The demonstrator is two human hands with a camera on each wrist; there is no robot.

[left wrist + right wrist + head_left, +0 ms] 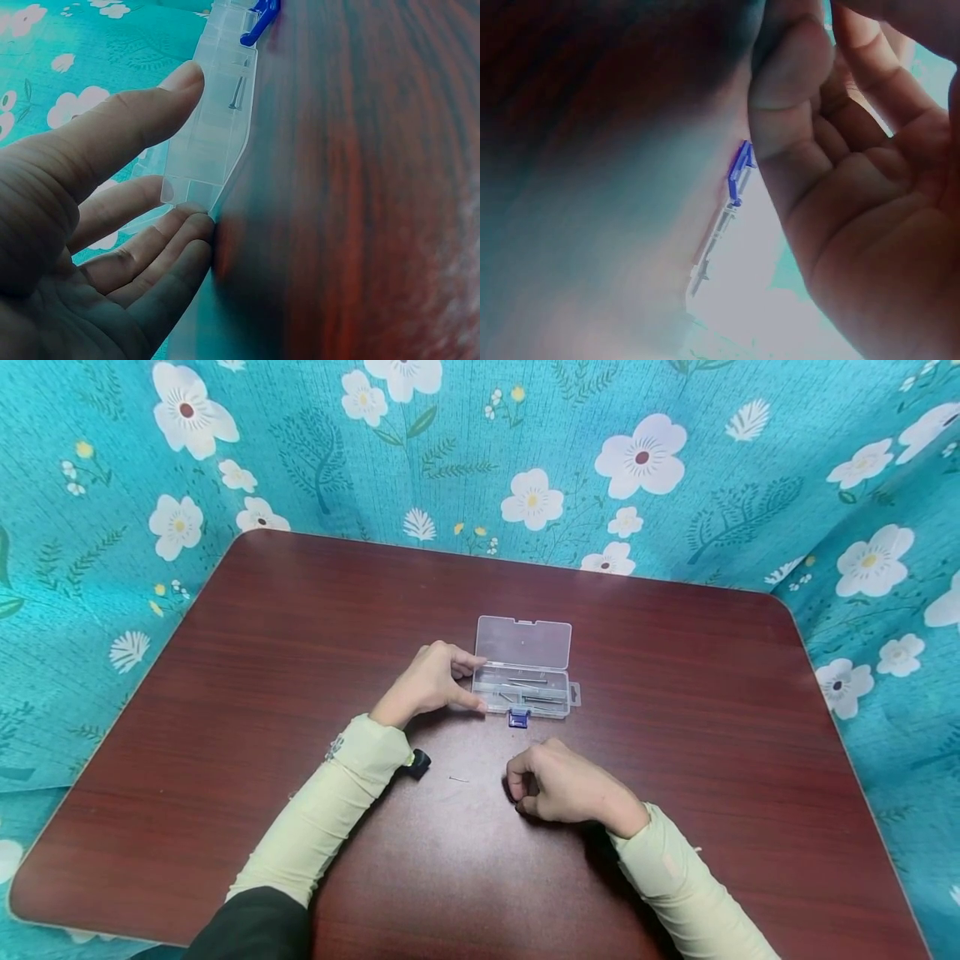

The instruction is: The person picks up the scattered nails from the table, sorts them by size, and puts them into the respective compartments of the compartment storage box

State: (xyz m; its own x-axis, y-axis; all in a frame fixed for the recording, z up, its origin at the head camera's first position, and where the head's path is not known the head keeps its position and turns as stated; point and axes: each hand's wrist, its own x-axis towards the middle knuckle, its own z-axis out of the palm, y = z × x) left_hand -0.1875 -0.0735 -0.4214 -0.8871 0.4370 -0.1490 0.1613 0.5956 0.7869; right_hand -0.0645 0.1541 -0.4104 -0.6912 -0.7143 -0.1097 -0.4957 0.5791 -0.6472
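Note:
A clear plastic compartment box point(558, 710) lies on the table with its lid point(523, 643) raised and its blue latch point(518, 719) hanging at the front. Several thin metal nails or screws point(528, 680) lie inside. At the box's left end my left hand point(427, 681) holds it between thumb and fingers; the left wrist view shows the thumb point(184, 77) along the front side. Nearer to me, my right hand point(562, 783) is low over the table, fingers curled toward the thumb; nothing shows between them. Left of it lies a single thin nail point(459, 779).
The table point(315, 610) has a dark red wood-grain top with rounded corners. A turquoise floral curtain point(465, 452) hangs behind it and along both sides. A hanging tab point(575, 693) sticks out from the box's right end. Something black point(418, 764) sits by the left cuff.

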